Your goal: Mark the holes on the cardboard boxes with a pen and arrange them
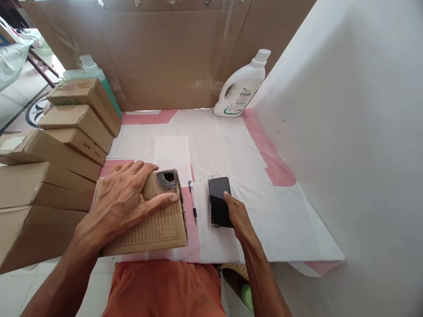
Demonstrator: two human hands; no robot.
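1. along the left edge of the tabletop [251, 154] stands a stack of brown cardboard boxes [49, 176], stepped up toward the far left corner, with a green bottle [90, 70] behind them.
2. the left hand [122, 198] lies flat, palm down and fingers spread, on top of a worn cardboard box [158, 229] at the near edge. it presses rather than grasps; nothing is enclosed in it. the box has a dark scorched hole at its far right corner, and its long axis runs from the near edge away toward the back.
3. just right of that box a pen [193, 202] lies on the white and pink covering, parallel to the box and apart from both hands.
4. next comes a black phone [220, 202], flat and screen up, its long axis also running near to far. it lies just beside the pen, near the near edge.
5. the right hand [239, 215] is the nearer one to the phone: its fingertips rest on the phone's right side, coming in from the near right. the hand is loose, touching but not closed around it.
6. at the far right corner stands a white detergent bottle [241, 88], upright against the cardboard backing, well apart from the hands.
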